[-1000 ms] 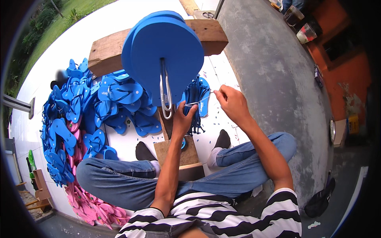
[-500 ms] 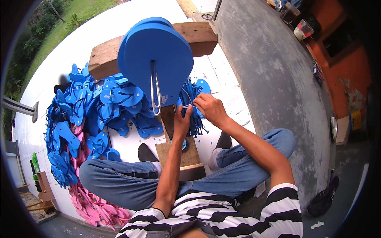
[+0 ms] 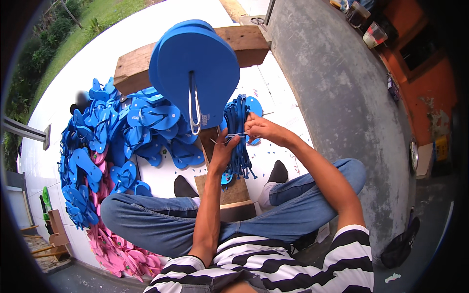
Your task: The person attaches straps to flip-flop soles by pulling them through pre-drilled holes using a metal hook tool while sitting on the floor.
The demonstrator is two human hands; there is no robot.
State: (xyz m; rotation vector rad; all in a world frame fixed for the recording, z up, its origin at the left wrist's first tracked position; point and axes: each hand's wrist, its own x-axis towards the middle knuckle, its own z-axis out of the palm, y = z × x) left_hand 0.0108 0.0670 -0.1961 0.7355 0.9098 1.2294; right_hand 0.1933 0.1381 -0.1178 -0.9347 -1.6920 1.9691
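A bundle of blue flip-flop straps [image 3: 238,158] stands in front of me, with a thin white string [image 3: 236,135] around its middle. My left hand [image 3: 223,150] is at the bundle's left side, its thumb and fingers closed on the string, one loose end of which sticks out to the left. From the right, my right hand [image 3: 266,131] pinches the string against the straps with curled fingers. Just above my left hand, a stack of blue flip-flop soles [image 3: 195,58] sits against a wooden beam, with a long metal loop [image 3: 194,105] coming out of the front sole.
To the left lie a heap of blue flip-flops [image 3: 100,129] and a heap of pink flip-flops [image 3: 122,254]. The wooden beam [image 3: 244,44] crosses behind the soles. A wooden block [image 3: 227,193] lies between my feet. A grey ledge [image 3: 337,97] runs along the right, with cups beyond.
The strap bundle has come up more into view between my hands. My right hand has shifted slightly right and down, and the string now shows across the bundle. The view has shifted slightly.
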